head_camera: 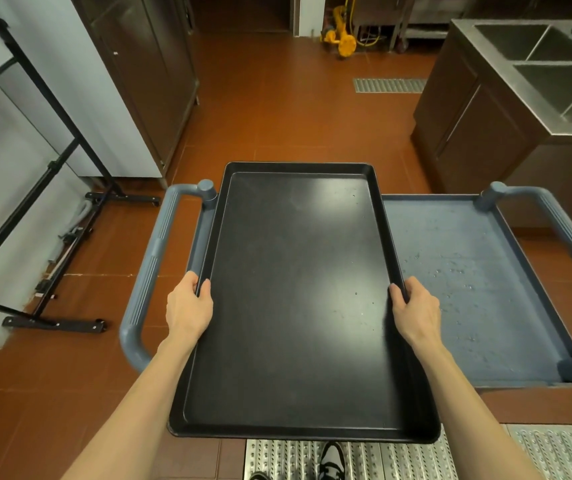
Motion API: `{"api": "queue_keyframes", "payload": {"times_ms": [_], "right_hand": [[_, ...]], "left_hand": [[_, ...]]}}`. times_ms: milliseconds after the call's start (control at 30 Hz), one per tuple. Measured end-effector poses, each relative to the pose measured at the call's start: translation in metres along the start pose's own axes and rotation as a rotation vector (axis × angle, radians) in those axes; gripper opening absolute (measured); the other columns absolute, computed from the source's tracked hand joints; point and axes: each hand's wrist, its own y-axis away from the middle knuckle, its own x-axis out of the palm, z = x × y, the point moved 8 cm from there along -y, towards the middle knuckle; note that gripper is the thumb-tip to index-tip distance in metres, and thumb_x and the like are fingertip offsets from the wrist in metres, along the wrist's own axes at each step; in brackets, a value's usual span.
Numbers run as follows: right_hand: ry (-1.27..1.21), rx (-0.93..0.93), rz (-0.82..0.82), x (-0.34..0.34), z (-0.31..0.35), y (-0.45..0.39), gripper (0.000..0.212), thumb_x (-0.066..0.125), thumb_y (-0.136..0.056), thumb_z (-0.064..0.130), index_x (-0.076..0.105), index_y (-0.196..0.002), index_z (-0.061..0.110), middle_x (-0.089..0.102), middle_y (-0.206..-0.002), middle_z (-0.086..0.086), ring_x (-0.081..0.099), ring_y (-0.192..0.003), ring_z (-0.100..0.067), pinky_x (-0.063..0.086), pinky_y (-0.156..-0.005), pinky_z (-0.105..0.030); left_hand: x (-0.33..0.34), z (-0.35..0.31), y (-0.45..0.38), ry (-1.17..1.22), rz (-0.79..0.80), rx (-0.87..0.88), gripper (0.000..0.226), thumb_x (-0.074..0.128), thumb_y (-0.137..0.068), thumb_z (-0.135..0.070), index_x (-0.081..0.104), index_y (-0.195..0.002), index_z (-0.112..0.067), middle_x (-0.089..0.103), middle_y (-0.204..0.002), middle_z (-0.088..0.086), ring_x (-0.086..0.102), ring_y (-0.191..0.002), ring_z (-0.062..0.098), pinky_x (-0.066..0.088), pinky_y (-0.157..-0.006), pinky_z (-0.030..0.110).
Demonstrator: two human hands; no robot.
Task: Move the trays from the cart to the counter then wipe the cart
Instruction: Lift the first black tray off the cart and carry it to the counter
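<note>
A large black tray is held out in front of me, lifted above the left half of the blue-grey cart. My left hand grips its left rim and my right hand grips its right rim, thumbs over the edge. The tray is empty and hangs past the cart's near edge towards me. The bare right half of the cart's top shelf shows water droplets. No other tray is visible.
The cart has handles at its left and right ends. A steel counter with sinks stands at the back right. Steel cabinets and a black rack line the left. A metal floor grate lies under my feet.
</note>
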Motion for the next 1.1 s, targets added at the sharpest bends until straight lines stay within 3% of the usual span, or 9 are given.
{"api": "queue_keyframes", "payload": {"times_ms": [100,233,367,533,633,700,833,1100], "right_hand": [[-0.031,-0.024,-0.009,-0.016,0.005,0.002,0.040,0.053,-0.105,0.028,0.037,-0.072,0.012,0.045,-0.060,-0.003,0.038,-0.055,-0.022,0.028,-0.050,-0.033],[-0.032,-0.061,-0.004,-0.044,0.011,-0.008,0.039,0.050,-0.106,0.030,0.036,-0.075,0.011,0.046,-0.063,-0.006,0.038,-0.057,-0.022,0.030,-0.053,-0.035],[-0.124,-0.068,-0.008,-0.074,0.011,-0.016,0.035,0.052,-0.105,0.028,0.047,-0.084,0.001,0.054,-0.072,-0.014,0.046,-0.064,-0.025,0.035,-0.058,-0.036],[-0.149,-0.041,-0.127,-0.117,0.002,-0.004,0.039,0.055,-0.104,0.026,0.043,-0.079,-0.001,0.048,-0.069,-0.015,0.039,-0.062,-0.022,0.029,-0.056,-0.036],[-0.169,0.028,-0.215,-0.137,-0.010,0.014,0.040,0.055,-0.104,0.026,0.041,-0.079,-0.001,0.049,-0.071,-0.018,0.039,-0.063,-0.022,0.028,-0.057,-0.038],[-0.157,0.087,-0.282,-0.150,-0.019,0.034,0.040,0.054,-0.104,0.027,0.038,-0.076,0.004,0.045,-0.069,-0.012,0.038,-0.063,-0.021,0.027,-0.058,-0.038],[-0.152,0.252,-0.439,-0.175,-0.046,0.084,0.042,0.056,-0.102,0.030,0.029,-0.072,0.017,0.040,-0.064,-0.003,0.037,-0.060,-0.020,0.030,-0.057,-0.037],[-0.121,0.472,-0.654,-0.220,-0.100,0.207,0.040,0.058,-0.102,0.028,0.035,-0.072,0.013,0.038,-0.066,-0.007,0.033,-0.059,-0.020,0.028,-0.055,-0.036]], "left_hand": [[-0.007,-0.013,0.003,0.032,-0.021,0.018,0.017,0.056,-0.107,-0.024,0.056,-0.099,-0.009,0.061,-0.082,0.006,0.061,-0.074,0.023,0.044,-0.058,0.029],[-0.020,-0.049,0.009,0.026,-0.052,0.076,0.018,0.057,-0.106,-0.025,0.055,-0.094,-0.012,0.056,-0.078,0.003,0.053,-0.067,0.014,0.036,-0.056,0.026],[-0.025,-0.083,0.011,0.004,-0.047,0.107,0.026,0.061,-0.104,-0.034,0.055,-0.090,-0.012,0.060,-0.080,0.008,0.058,-0.069,0.021,0.040,-0.059,0.027],[-0.021,-0.130,0.004,0.020,-0.029,0.214,0.027,0.057,-0.106,-0.027,0.056,-0.086,-0.009,0.063,-0.080,0.014,0.062,-0.071,0.028,0.050,-0.066,0.036],[-0.009,-0.164,-0.005,0.032,0.035,0.318,0.030,0.056,-0.107,-0.029,0.055,-0.085,-0.008,0.061,-0.076,0.012,0.062,-0.070,0.030,0.046,-0.063,0.035],[0.002,-0.187,-0.008,0.033,0.092,0.399,0.034,0.056,-0.107,-0.030,0.051,-0.082,-0.007,0.059,-0.073,0.013,0.059,-0.069,0.032,0.042,-0.061,0.037],[0.024,-0.235,0.008,0.048,0.215,0.561,0.039,0.056,-0.106,-0.026,0.040,-0.073,-0.013,0.050,-0.067,0.007,0.045,-0.061,0.021,0.029,-0.055,0.032],[0.076,-0.298,0.088,0.017,0.444,0.820,0.041,0.055,-0.105,-0.024,0.035,-0.070,-0.015,0.045,-0.065,0.005,0.040,-0.060,0.021,0.027,-0.054,0.033]]}}
